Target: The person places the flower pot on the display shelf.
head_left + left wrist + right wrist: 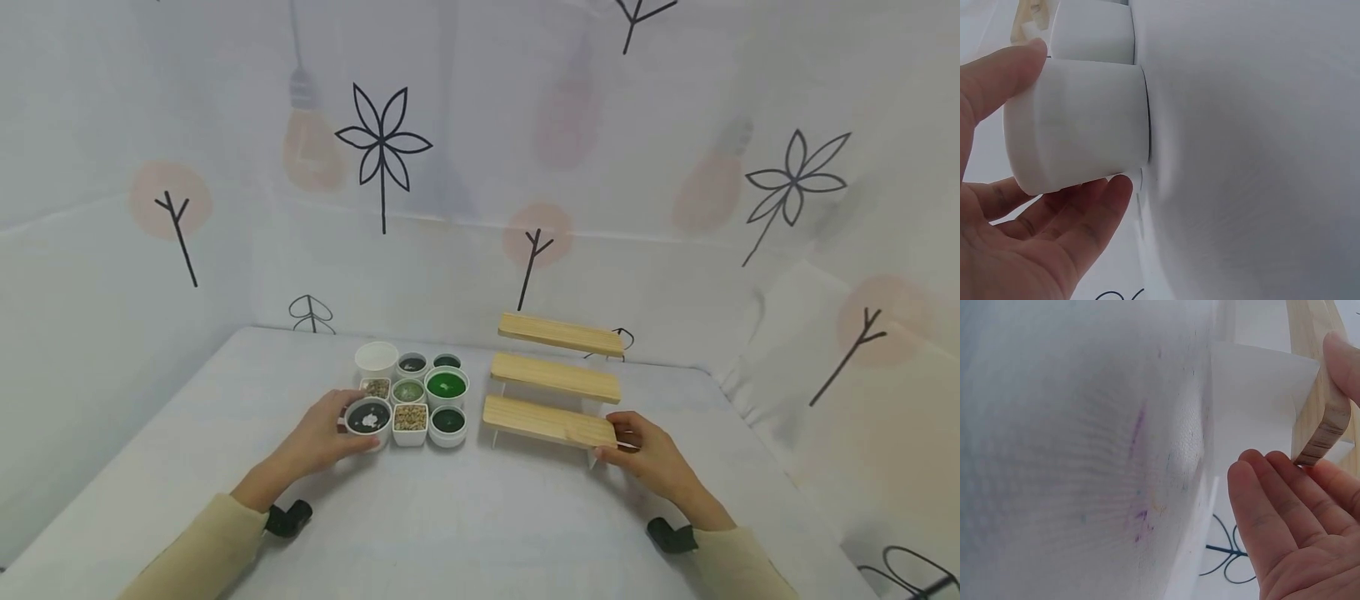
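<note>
My left hand (326, 433) holds a round white ramekin (1079, 125) at the front left of a group of dishes. Thumb and fingers lie on opposite sides of its wall; dark contents with a pale patch (369, 419) show inside. Its base appears to meet the table. At the right end of a three-tier stand with wooden shelves, my right hand (651, 454) grips the lowest shelf (549, 422). In the right wrist view, the thumb presses one face of this board (1325, 419), and the other fingers reach past its end, fairly straight.
Beside the ramekin stand a square dish of seeds or grains (410, 419), a bowl with bright green contents (447, 385) and several other small white dishes. An empty-looking white bowl (377, 358) is at the back. Patterned white cloth (465, 275) hangs behind the white-covered table (442, 533).
</note>
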`<control>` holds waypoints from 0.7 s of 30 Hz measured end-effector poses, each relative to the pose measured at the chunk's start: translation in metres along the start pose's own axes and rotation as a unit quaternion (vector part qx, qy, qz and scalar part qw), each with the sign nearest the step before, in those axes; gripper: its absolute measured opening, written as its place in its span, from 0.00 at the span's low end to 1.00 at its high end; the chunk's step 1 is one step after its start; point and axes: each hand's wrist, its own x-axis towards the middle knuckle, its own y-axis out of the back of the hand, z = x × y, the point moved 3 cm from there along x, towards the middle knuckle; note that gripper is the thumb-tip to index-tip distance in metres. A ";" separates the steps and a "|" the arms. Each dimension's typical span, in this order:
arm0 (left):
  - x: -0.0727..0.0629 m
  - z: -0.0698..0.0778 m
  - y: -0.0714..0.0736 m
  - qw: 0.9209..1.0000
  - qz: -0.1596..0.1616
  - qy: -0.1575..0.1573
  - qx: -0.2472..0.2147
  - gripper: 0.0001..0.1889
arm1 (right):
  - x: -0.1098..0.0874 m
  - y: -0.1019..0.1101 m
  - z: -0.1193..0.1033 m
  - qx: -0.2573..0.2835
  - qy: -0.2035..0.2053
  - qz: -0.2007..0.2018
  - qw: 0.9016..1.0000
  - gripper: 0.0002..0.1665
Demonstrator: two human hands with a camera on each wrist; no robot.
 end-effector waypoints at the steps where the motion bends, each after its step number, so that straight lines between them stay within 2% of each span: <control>1: 0.000 0.000 0.001 1.000 0.002 0.002 -0.001 0.42 | 0.000 0.000 0.001 -0.002 -0.002 0.000 1.000 0.38; 7: -0.002 0.004 0.014 1.000 0.029 -0.006 0.001 0.40 | 0.002 -0.001 0.005 -0.004 -0.014 -0.004 1.000 0.39; 12: -0.002 0.012 0.022 0.999 0.043 -0.027 -0.003 0.40 | 0.001 -0.003 0.007 -0.005 -0.014 -0.009 1.000 0.39; 17: 0.003 0.022 0.024 0.998 0.053 -0.046 -0.005 0.39 | 0.001 -0.003 0.007 -0.005 -0.014 -0.006 1.000 0.38; 21: 0.011 0.033 0.019 0.997 0.057 -0.056 -0.006 0.40 | 0.001 -0.003 0.007 -0.002 -0.016 -0.006 1.000 0.39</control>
